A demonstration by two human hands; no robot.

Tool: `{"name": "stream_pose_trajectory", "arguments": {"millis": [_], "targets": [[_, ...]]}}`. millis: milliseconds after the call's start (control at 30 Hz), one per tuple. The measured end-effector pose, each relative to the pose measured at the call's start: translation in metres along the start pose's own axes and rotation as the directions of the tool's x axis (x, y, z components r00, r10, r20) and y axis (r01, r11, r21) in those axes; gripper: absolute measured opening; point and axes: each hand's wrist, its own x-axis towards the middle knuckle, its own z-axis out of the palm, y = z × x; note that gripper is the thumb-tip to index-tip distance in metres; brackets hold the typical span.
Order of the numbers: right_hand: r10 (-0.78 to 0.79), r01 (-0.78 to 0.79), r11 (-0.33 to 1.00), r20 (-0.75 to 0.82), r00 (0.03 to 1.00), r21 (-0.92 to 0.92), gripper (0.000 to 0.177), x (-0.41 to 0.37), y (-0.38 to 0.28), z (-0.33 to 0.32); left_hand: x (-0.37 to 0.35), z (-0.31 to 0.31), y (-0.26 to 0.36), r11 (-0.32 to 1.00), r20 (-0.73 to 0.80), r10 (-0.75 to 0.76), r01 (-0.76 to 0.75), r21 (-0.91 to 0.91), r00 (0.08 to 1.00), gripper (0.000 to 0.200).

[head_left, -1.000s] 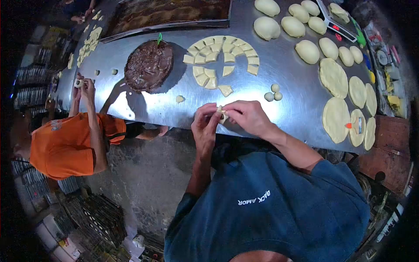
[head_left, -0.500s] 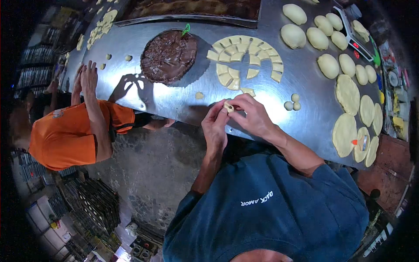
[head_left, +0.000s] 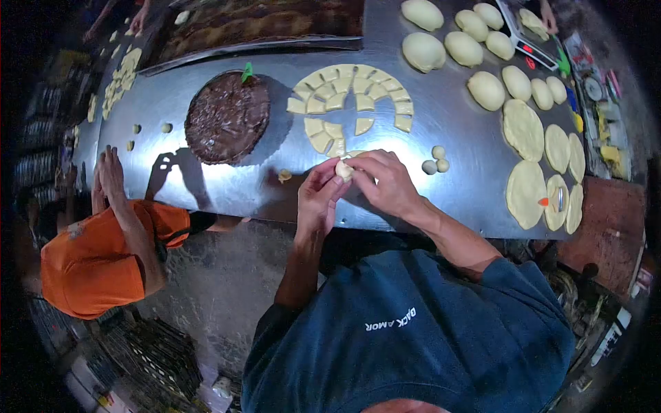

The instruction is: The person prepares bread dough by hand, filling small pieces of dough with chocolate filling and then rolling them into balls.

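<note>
A small piece of dough is pinched between my two hands at the table's front edge. My left hand has its fingertips closed on it from the left, and my right hand grips it from the right. Just beyond them lies a round of flat dough cut into many small pieces, with some gaps in its middle. To the left stands a round dish of dark brown filling with a green tool in it. A small dough scrap lies left of my hands.
Three small balls sit right of my hands on the metal table. Farther right are dough balls, flattened dough rounds and a scale. A co-worker in orange is at the left; a large dark tray lies behind.
The view has shifted, so the table's contents appear farther left. My fingers have closed around the dough piece, whose opening showed before. Another person's hand now shows near the scale.
</note>
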Motion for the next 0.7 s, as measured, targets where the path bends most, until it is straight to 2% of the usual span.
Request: {"name": "stream_pose_trajectory", "arguments": {"millis": [67,167,200,267,367,400,433,500,567,633,700], "targets": [[0.0,-0.001,0.999,-0.009,1.0,-0.032,0.009,-0.011,0.0,-0.015,-0.007,0.015,-0.01,0.997,-0.026,0.004,-0.006,-0.075,1.0,0.034],[0.045,-0.045,0.999,-0.005,0.999,-0.009,0.008,-0.027,0.006,-0.034,-0.016,0.04,-0.024,0.999,0.008,0.047,-0.047,0.009,0.999,0.036],[0.053,-0.054,0.998,0.042,0.998,0.015,0.008,-0.029,0.006,-0.043,-0.016,0.04,-0.03,0.999,0.02,0.037,-0.037,0.021,0.999,0.036],[0.09,-0.091,0.996,0.115,0.989,0.003,0.01,-0.034,0.006,-0.061,-0.012,0.035,-0.043,0.999,0.161,0.047,-0.043,-0.031,0.986,0.039],[0.051,-0.052,0.998,0.008,0.999,0.034,0.013,-0.041,0.011,-0.075,-0.018,0.055,-0.046,0.999,0.162,-0.025,0.029,-0.025,0.987,0.043],[0.132,-0.149,0.962,0.084,0.988,0.23,0.012,-0.044,0.019,-0.075,-0.02,0.058,-0.049,1.0,0.161,-0.018,0.022,-0.023,0.987,0.043],[0.123,-0.14,0.962,0.084,0.989,0.235,0.012,-0.05,0.023,-0.077,-0.022,0.06,-0.053,0.996,0.166,-0.041,0.053,-0.066,0.985,0.043],[0.239,-0.241,0.962,0.033,0.971,0.131,0.011,-0.056,0.025,-0.079,-0.027,0.069,-0.058,0.992,0.17,-0.054,0.072,-0.106,0.984,0.043],[0.18,-0.178,0.979,-0.009,0.984,0.1,0.012,-0.063,0.019,-0.078,-0.035,0.08,-0.062,1.0,0.028,0.024,-0.024,-0.01,0.999,0.046],[-0.055,0.055,0.998,-0.109,0.992,-0.008,0.014,-0.061,0.005,-0.08,-0.038,0.078,-0.06,0.998,0.039,0.058,-0.056,-0.043,0.998,0.045],[-0.059,0.059,0.998,-0.042,0.997,-0.021,0.014,-0.061,0.007,-0.077,-0.042,0.077,-0.056,0.996,0.032,0.09,-0.09,0.015,0.995,0.044]]}}
